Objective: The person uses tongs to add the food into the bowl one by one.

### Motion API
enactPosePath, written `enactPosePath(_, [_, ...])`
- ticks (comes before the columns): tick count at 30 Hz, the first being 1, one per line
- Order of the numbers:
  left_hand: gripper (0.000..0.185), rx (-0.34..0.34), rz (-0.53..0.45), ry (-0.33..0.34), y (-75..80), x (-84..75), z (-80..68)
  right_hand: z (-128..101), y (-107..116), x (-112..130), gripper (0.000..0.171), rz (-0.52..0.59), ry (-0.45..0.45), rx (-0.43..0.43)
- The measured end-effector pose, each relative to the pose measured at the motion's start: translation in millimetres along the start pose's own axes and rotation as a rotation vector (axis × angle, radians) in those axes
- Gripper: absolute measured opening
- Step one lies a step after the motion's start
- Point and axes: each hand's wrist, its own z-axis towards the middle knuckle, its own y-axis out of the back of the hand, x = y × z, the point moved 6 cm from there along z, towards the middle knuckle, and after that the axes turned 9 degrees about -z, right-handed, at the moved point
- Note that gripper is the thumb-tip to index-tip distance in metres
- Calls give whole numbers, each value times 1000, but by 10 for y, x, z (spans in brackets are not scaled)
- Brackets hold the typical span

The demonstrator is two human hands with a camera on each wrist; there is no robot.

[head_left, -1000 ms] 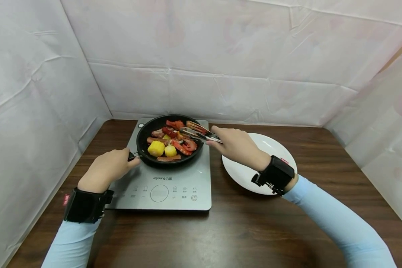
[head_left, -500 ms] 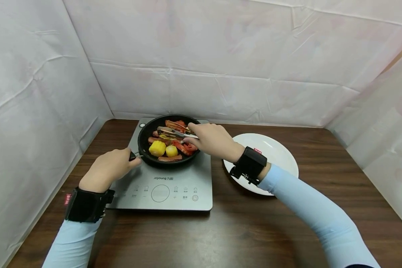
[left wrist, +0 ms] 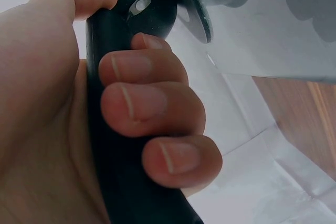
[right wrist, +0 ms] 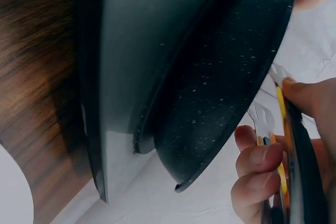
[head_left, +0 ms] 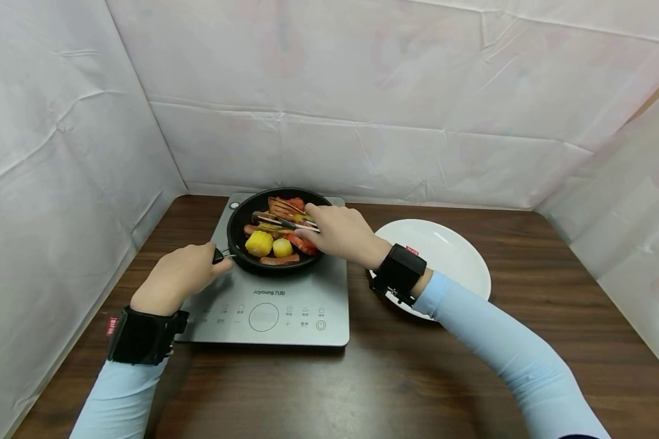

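one word, "joyoung", marks the cooktop (head_left: 274,305) beneath the pan (head_left: 241,214)

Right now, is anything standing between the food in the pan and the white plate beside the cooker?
Nothing visible on the table does. The white plate lies bare, right of the cooker. Only the right hand holding the tongs over the pan, and its forearm, cross that gap.
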Motion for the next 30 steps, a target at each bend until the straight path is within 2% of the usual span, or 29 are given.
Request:
enactPosePath(17, [70,10,12,22,4,19,7,-17,-41,-16,49,52,-37,41])
enactPosePath(30, [71,16,4,3,-8,47,2,-60,-32,-12,50,57,-48,55])
